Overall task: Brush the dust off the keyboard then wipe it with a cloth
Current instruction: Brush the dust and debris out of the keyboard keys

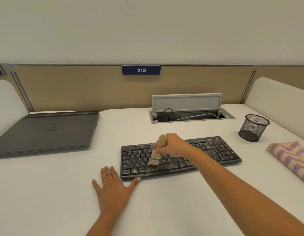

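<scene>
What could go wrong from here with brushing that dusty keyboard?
1. The brush, held in the right hand, may push grit down between the keys of the keyboard rather than off it; specks lie along the front rows.
2. The left hand lies flat on the table, not holding the keyboard, so a firm stroke might slide it.
3. Swept dust may land on the table and later dirty the cloth.
</scene>
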Motion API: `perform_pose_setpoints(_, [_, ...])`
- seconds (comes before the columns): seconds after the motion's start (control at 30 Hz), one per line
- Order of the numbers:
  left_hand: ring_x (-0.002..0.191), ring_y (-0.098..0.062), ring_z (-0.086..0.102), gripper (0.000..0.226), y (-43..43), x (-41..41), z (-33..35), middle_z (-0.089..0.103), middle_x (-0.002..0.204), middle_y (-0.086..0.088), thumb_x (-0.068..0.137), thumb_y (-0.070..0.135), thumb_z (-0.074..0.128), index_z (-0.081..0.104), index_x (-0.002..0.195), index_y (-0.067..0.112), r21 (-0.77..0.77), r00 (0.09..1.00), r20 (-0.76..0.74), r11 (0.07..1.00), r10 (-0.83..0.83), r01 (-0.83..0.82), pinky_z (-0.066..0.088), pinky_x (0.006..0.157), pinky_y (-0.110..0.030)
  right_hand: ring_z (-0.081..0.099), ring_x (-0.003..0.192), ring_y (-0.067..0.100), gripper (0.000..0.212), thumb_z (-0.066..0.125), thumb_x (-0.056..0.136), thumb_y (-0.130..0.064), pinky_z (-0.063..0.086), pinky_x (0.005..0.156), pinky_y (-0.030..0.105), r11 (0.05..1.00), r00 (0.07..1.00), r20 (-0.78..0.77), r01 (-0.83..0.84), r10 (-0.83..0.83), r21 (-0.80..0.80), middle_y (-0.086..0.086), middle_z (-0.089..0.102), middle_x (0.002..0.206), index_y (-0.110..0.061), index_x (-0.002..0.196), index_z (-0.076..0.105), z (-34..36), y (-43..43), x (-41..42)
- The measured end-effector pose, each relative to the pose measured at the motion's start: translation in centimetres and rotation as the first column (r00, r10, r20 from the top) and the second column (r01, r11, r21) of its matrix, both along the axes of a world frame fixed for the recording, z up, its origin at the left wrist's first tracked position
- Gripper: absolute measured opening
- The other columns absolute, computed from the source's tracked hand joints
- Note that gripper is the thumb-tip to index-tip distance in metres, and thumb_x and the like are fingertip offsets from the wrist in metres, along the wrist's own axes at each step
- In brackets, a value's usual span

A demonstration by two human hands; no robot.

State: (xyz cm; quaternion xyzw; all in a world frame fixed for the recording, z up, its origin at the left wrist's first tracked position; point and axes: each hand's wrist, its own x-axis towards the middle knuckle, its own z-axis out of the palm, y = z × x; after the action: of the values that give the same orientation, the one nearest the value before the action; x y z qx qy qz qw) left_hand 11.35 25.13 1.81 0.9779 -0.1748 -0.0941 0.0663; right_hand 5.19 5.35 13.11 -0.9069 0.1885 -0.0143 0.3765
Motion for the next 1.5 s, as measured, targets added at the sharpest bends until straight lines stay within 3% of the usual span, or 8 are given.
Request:
perform_pose_setpoints(0.13, [0.147, -0.02, -0.009, 0.153, 0.0, 0.0, 0.0, -0.001, 0.16, -0.009, 0.026, 0.084, -0.042, -0.001, 0.152, 0.007, -0.001, 1.0, -0.001, 1.0, -0.001, 0.001, 0.001, 0.115, -0.052, 0.065, 0.087, 0.02, 0.031, 0.072, 0.081, -0.025, 0.057, 0.076, 0.032, 0.993, 0.99, -0.142, -0.02, 0.003, -0.115, 0.006, 0.068, 0.102, -0.008, 0.106, 0.066, 0.0, -1.3, -0.5])
perform_pose_setpoints(0.3, [0.147, -0.021, -0.009, 0.152, 0.1, 0.1, -0.1, -0.001, 0.16, -0.009, 0.027, 0.084, -0.041, -0.002, 0.151, 0.006, 0.001, 1.0, -0.002, 1.0, -0.007, 0.007, 0.001, 0.115, -0.052, 0.058, 0.069, 0.012, 0.029, 0.071, 0.082, -0.026, 0.048, 0.061, 0.022, 0.963, 0.976, -0.216, -0.05, -0.009, -0.265, 0.006, 0.067, 0.095, -0.009, 0.104, 0.067, 1.0, -2.5, -1.2])
perform_pose_setpoints(0.43, [0.147, -0.021, -0.01, 0.152, 0.1, 0.1, -0.2, -0.002, 0.16, -0.009, 0.027, 0.084, -0.04, -0.002, 0.151, 0.006, -0.007, 1.0, -0.004, 1.0, -0.008, 0.008, 0.0, 0.115, -0.052, 0.059, 0.081, 0.02, 0.032, 0.067, 0.085, -0.029, 0.048, 0.067, 0.026, 0.93, 0.987, -0.126, 0.045, -0.097, -0.365, 0.008, 0.063, 0.094, -0.005, 0.105, 0.062, 1.2, -2.8, -1.0])
perform_pose_setpoints(0.63, [0.147, -0.021, -0.009, 0.151, 0.1, 0.1, -0.2, -0.001, 0.16, -0.009, 0.027, 0.084, -0.041, -0.002, 0.151, 0.006, -0.009, 1.0, 0.002, 1.0, -0.006, 0.006, 0.0, 0.115, -0.052, 0.059, 0.071, 0.018, 0.034, 0.052, 0.094, -0.03, 0.048, 0.06, 0.025, 0.927, 0.936, 0.201, 0.325, -0.288, -0.186, 0.012, 0.066, 0.084, 0.002, 0.097, 0.066, -0.8, -0.4, -0.2])
perform_pose_setpoints(0.73, [0.147, -0.021, -0.009, 0.151, 0.0, 0.1, -0.2, -0.001, 0.16, -0.009, 0.028, 0.084, -0.04, -0.001, 0.151, 0.006, -0.009, 1.0, 0.005, 1.0, -0.003, 0.003, 0.001, 0.115, -0.052, 0.053, 0.065, 0.02, 0.039, 0.044, 0.098, -0.028, 0.041, 0.054, 0.024, 0.922, 0.948, 0.176, 0.304, -0.266, -0.239, 0.006, 0.053, 0.063, 0.004, 0.088, 0.064, -1.6, 0.8, -0.3])
perform_pose_setpoints(0.97, [0.147, -0.021, -0.008, 0.151, 0.0, 0.1, -0.4, 0.001, 0.16, -0.009, 0.029, 0.085, -0.039, 0.0, 0.152, 0.006, -0.014, 1.0, 0.015, 1.0, 0.001, 0.0, 0.002, 0.116, -0.052, 0.056, 0.071, 0.023, 0.035, 0.04, 0.099, -0.022, 0.045, 0.062, 0.028, 0.918, 0.967, 0.047, 0.254, -0.252, -0.303, 0.01, 0.055, 0.076, -0.004, 0.07, 0.048, -1.4, 0.9, -0.3])
perform_pose_setpoints(1.17, [0.147, -0.02, -0.008, 0.15, 0.1, 0.1, -0.3, 0.001, 0.16, -0.009, 0.029, 0.084, -0.04, 0.0, 0.152, 0.006, -0.007, 1.0, 0.014, 1.0, 0.0, 0.0, 0.002, 0.116, -0.051, 0.063, 0.075, 0.025, 0.035, 0.044, 0.098, -0.023, 0.053, 0.069, 0.031, 0.917, 0.932, 0.134, 0.357, -0.337, -0.176, 0.017, 0.065, 0.087, 0.005, 0.096, 0.064, -0.5, 0.1, 0.8])
perform_pose_setpoints(1.5, [0.147, -0.021, -0.008, 0.151, 0.0, 0.0, -0.2, 0.0, 0.16, -0.009, 0.028, 0.083, -0.041, -0.001, 0.151, 0.006, 0.0, 1.0, 0.01, 1.0, -0.005, 0.005, 0.002, 0.116, -0.051, 0.058, 0.073, 0.022, 0.027, 0.041, 0.099, -0.023, 0.052, 0.077, 0.034, 0.914, 0.968, 0.062, 0.248, -0.241, -0.32, 0.009, 0.054, 0.076, -0.005, 0.081, 0.05, -1.3, 1.0, 0.1])
